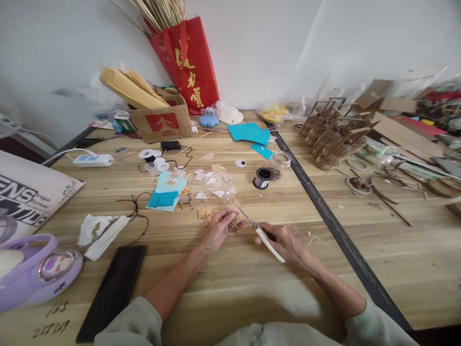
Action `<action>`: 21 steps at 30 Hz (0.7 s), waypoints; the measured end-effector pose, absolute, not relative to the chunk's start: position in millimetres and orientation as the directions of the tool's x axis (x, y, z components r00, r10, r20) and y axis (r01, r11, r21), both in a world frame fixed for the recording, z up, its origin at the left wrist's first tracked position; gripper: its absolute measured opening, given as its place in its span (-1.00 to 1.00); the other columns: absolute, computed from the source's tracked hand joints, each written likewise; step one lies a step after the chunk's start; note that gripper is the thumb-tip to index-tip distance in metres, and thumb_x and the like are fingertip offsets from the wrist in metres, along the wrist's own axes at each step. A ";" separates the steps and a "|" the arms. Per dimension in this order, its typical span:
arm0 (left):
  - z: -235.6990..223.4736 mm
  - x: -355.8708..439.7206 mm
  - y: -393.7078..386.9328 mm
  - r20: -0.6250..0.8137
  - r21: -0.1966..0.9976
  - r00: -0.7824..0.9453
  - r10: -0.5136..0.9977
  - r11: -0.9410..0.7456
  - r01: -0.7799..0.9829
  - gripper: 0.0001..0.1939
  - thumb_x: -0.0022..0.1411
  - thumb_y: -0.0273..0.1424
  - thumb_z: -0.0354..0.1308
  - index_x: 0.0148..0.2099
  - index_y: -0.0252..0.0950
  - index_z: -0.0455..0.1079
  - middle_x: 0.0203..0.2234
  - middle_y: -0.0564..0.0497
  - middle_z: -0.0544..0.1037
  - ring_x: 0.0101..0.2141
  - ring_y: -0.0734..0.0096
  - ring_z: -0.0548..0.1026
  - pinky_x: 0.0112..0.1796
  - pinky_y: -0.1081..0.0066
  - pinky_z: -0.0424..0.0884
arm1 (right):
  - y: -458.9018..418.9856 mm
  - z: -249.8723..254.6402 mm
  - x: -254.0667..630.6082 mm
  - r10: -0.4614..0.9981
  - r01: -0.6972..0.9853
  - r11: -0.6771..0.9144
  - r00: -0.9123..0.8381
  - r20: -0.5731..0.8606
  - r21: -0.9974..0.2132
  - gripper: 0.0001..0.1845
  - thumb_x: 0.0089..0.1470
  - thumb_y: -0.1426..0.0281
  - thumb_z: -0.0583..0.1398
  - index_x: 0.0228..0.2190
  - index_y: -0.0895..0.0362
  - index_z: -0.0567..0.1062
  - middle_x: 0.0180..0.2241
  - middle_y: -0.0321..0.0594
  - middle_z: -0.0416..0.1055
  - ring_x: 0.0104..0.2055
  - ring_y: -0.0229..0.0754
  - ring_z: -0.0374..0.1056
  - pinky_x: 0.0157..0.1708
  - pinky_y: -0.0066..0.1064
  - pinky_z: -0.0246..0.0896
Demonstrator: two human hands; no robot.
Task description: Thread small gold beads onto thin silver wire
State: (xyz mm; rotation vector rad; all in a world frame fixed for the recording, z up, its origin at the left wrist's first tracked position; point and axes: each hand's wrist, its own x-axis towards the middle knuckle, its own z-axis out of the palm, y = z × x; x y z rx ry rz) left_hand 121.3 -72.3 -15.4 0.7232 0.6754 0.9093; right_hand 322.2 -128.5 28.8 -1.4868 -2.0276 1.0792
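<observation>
My right hand (284,239) is closed around long-nose pliers (271,246) with pale handles. Their thin tip points up and left, close to the fingers of my left hand (219,229). That left hand is pinched, and what lies between its fingertips is too small to make out. Gold beads (236,220) show right at those fingers; whether they are held or lie on the table I cannot tell. Another cluster of gold beads (204,214) lies just left of the hand. Beyond it are small clear bags (219,185) of silvery pieces.
A spool of wire (263,178) stands beyond my right hand. Blue sheets (163,198) lie left of the bags, and a black phone (111,293) lies near my left forearm. Bamboo baskets (331,134) crowd the right, with a cardboard box (162,122) and red bag (194,62) at the back.
</observation>
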 end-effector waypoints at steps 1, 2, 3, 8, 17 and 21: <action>-15.4 121.1 -72.2 -0.209 0.791 0.448 0.870 0.419 -0.445 -0.68 0.00 -0.28 0.33 -0.28 -0.39 0.36 -0.49 -0.08 0.57 -0.47 0.36 0.56 -0.50 0.51 0.41 | -128.5 28.1 321.7 0.928 0.620 0.139 -0.353 -0.117 -0.772 -0.50 0.10 0.07 0.11 -0.14 0.24 0.46 -0.50 -0.30 0.36 -0.51 -0.32 0.15 -0.45 -0.50 0.07; -15.3 120.9 -72.1 -0.211 0.793 0.444 0.871 0.418 -0.443 -0.68 0.00 -0.29 0.33 -0.29 -0.39 0.36 -0.50 -0.08 0.58 -0.48 0.37 0.56 -0.50 0.52 0.41 | -128.6 27.5 321.3 0.928 0.623 0.143 -0.355 -0.116 -0.769 -0.50 0.10 0.07 0.11 -0.15 0.23 0.46 -0.51 -0.30 0.35 -0.51 -0.32 0.14 -0.45 -0.51 0.07; -15.1 120.7 -72.0 -0.214 0.795 0.440 0.872 0.418 -0.440 -0.68 -0.01 -0.29 0.33 -0.30 -0.39 0.36 -0.51 -0.07 0.57 -0.49 0.38 0.56 -0.50 0.52 0.41 | -128.6 26.9 320.9 0.926 0.625 0.147 -0.360 -0.116 -0.767 -0.51 0.10 0.07 0.11 -0.16 0.23 0.46 -0.51 -0.30 0.35 -0.51 -0.33 0.13 -0.46 -0.51 0.06; -14.8 119.7 -71.7 -0.215 0.799 0.443 0.870 0.418 -0.432 -0.70 0.00 -0.28 0.33 -0.30 -0.38 0.37 -0.51 -0.06 0.57 -0.49 0.38 0.56 -0.49 0.51 0.41 | -129.4 27.4 319.9 0.929 0.634 0.154 -0.354 -0.108 -0.758 -0.51 0.10 0.07 0.11 -0.16 0.23 0.45 -0.56 -0.33 0.28 -0.53 -0.33 0.09 -0.47 -0.51 0.04; -15.9 119.1 -71.4 -0.216 0.794 0.453 0.865 0.426 -0.434 -0.69 0.00 -0.28 0.33 -0.30 -0.38 0.37 -0.51 -0.05 0.56 -0.48 0.37 0.56 -0.48 0.50 0.41 | -130.0 29.2 319.6 0.930 0.633 0.152 -0.352 -0.108 -0.760 -0.53 0.11 0.09 0.12 -0.13 0.21 0.45 -0.54 -0.32 0.32 -0.52 -0.32 0.13 -0.47 -0.51 0.05; -15.5 118.9 -71.1 -0.212 0.794 0.462 0.861 0.428 -0.432 -0.71 0.02 -0.29 0.32 -0.31 -0.38 0.37 -0.51 -0.07 0.57 -0.49 0.38 0.55 -0.47 0.49 0.41 | -130.3 29.9 319.2 0.931 0.637 0.148 -0.349 -0.111 -0.757 -0.54 0.10 0.10 0.12 -0.16 0.22 0.46 -0.53 -0.30 0.34 -0.51 -0.31 0.15 -0.47 -0.52 0.06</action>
